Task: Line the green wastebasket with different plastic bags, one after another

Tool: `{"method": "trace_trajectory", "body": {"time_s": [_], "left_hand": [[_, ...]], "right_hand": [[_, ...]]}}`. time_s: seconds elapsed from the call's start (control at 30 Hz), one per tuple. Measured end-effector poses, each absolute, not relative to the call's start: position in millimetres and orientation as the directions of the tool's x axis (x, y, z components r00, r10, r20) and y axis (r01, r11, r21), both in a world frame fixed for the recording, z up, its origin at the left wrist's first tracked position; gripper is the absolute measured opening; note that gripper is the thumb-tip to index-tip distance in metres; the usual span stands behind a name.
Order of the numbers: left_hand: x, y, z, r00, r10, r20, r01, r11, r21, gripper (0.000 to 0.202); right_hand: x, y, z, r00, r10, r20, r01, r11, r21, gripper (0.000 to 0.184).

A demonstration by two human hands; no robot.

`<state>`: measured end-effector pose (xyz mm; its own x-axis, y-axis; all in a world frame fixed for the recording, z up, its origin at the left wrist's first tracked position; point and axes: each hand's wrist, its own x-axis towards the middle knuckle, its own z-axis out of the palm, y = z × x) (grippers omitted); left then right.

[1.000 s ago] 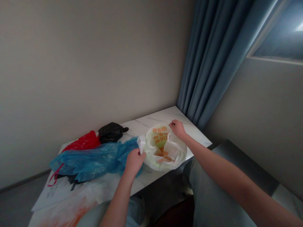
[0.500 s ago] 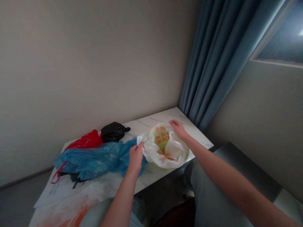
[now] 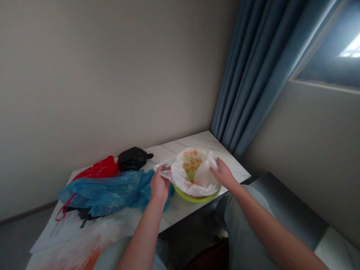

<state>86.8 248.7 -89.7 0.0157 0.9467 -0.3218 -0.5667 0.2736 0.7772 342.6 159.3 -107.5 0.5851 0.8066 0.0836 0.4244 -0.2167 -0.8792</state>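
A white plastic bag (image 3: pixel 206 174) with orange printing lines the inside of a yellow-green basin (image 3: pixel 194 199) near the table's front edge. Its upper edge folds outward over much of the basin's rim, and the green shows below it at the front. My left hand (image 3: pixel 160 183) is closed on a stretched corner of the bag at the left side. On the right, my right hand (image 3: pixel 223 173) grips the bag's edge, with thumb and fingers around the plastic. The basin's far side is hidden by the bag.
Left of the basin lie a crumpled blue plastic bag (image 3: pixel 118 191), a red bag (image 3: pixel 99 168) and a black bag (image 3: pixel 133 158). A white and orange bag (image 3: pixel 84 243) lies at the near left on the marbled white table (image 3: pixel 194 141). A blue curtain (image 3: pixel 250 82) hangs at the back right.
My right hand has come down and nearer along the bag's edge. The left hand has pulled its corner outward to the left. More of the green basin now shows below the bag.
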Motion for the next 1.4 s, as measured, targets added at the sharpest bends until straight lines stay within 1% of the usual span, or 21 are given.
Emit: {"method": "trace_trajectory", "body": {"time_s": [0.03, 0.07, 0.1, 0.13, 0.2, 0.27, 0.37, 0.47, 0.53, 0.57, 0.63, 0.73, 0.8, 0.87, 0.93, 1.0, 1.1, 1.17, 1.27, 1.33, 1.4], "left_hand": [[86, 250, -90, -0.003, 0.947, -0.321, -0.56, 0.265, 0.785, 0.02], [85, 252, -91, -0.028, 0.946, -0.323, -0.566, 0.252, 0.785, 0.018], [84, 255, -91, -0.056, 0.942, -0.331, -0.588, 0.237, 0.773, 0.013], [81, 258, -90, -0.075, 0.936, -0.345, -0.624, 0.226, 0.748, 0.008], [75, 265, -88, -0.062, 0.923, -0.38, -0.706, 0.228, 0.671, 0.01], [67, 271, -85, -0.027, 0.913, -0.406, -0.766, 0.242, 0.596, 0.013], [58, 277, -83, -0.017, 0.917, -0.398, -0.816, 0.217, 0.535, 0.017], [51, 279, -85, 0.002, 0.959, -0.284, -0.818, 0.165, 0.551, 0.021], [49, 279, -87, 0.011, 0.978, -0.209, -0.789, 0.136, 0.598, 0.022], [48, 278, -87, 0.008, 0.982, -0.188, -0.774, 0.125, 0.62, 0.023], [48, 275, -84, -0.003, 0.986, -0.166, -0.756, 0.106, 0.646, 0.026], [51, 267, -74, 0.036, 0.997, -0.071, -0.699, 0.076, 0.711, 0.039], [53, 261, -68, 0.071, 0.997, 0.024, -0.611, 0.025, 0.791, 0.051], [54, 258, -66, 0.072, 0.994, 0.087, -0.519, -0.037, 0.854, 0.064], [53, 258, -70, 0.024, 0.995, 0.1, -0.457, -0.078, 0.886, 0.075], [53, 261, -78, -0.038, 0.997, 0.071, -0.407, -0.08, 0.91, 0.081], [53, 266, -92, -0.119, 0.993, 0.003, -0.318, -0.041, 0.947, 0.075], [55, 268, -98, -0.186, 0.982, 0.021, -0.246, -0.067, 0.967, 0.069], [59, 268, -102, -0.282, 0.943, 0.174, -0.125, -0.216, 0.968, 0.058], [61, 264, -100, -0.302, 0.913, 0.275, -0.06, -0.306, 0.95, 0.052], [63, 259, -97, -0.298, 0.893, 0.336, -0.004, -0.353, 0.935, 0.046]], "right_hand": [[346, 160, -109, 0.616, 0.786, 0.054, 0.389, -0.243, -0.889, 0.05], [350, 162, -110, 0.652, 0.758, 0.023, 0.324, -0.251, -0.912, 0.042], [355, 165, -109, 0.69, 0.724, -0.008, 0.234, -0.233, -0.944, 0.039], [359, 168, -108, 0.725, 0.687, -0.036, 0.127, -0.184, -0.975, 0.038], [367, 175, -105, 0.773, 0.627, -0.092, -0.092, -0.032, -0.995, 0.035], [372, 180, -103, 0.769, 0.623, -0.143, -0.249, 0.087, -0.965, 0.034], [375, 183, -99, 0.716, 0.682, -0.15, -0.359, 0.174, -0.917, 0.038], [378, 184, -95, 0.7, 0.692, -0.179, -0.464, 0.25, -0.85, 0.034], [380, 185, -95, 0.723, 0.649, -0.237, -0.527, 0.296, -0.797, 0.027], [382, 186, -95, 0.743, 0.618, -0.256, -0.533, 0.315, -0.785, 0.023], [384, 187, -97, 0.793, 0.558, -0.245, -0.479, 0.322, -0.817, 0.018], [387, 186, -98, 0.827, 0.538, -0.163, -0.364, 0.291, -0.885, 0.025], [387, 183, -94, 0.793, 0.597, -0.119, -0.34, 0.273, -0.9, 0.033], [385, 177, -86, 0.708, 0.702, -0.077, -0.343, 0.246, -0.907, 0.037], [383, 171, -76, 0.596, 0.802, -0.041, -0.341, 0.207, -0.917, 0.04], [381, 166, -69, 0.534, 0.845, -0.027, -0.337, 0.183, -0.923, 0.043], [379, 164, -63, 0.552, 0.834, 0.005, -0.368, 0.248, -0.896, 0.043], [377, 166, -62, 0.609, 0.793, 0.018, -0.398, 0.325, -0.858, 0.034], [374, 169, -61, 0.668, 0.744, -0.004, -0.413, 0.366, -0.834, 0.018], [370, 169, -59, 0.635, 0.772, 0.0, -0.422, 0.347, -0.837, 0.021], [367, 168, -57, 0.571, 0.821, 0.034, -0.423, 0.329, -0.844, 0.025]]}}
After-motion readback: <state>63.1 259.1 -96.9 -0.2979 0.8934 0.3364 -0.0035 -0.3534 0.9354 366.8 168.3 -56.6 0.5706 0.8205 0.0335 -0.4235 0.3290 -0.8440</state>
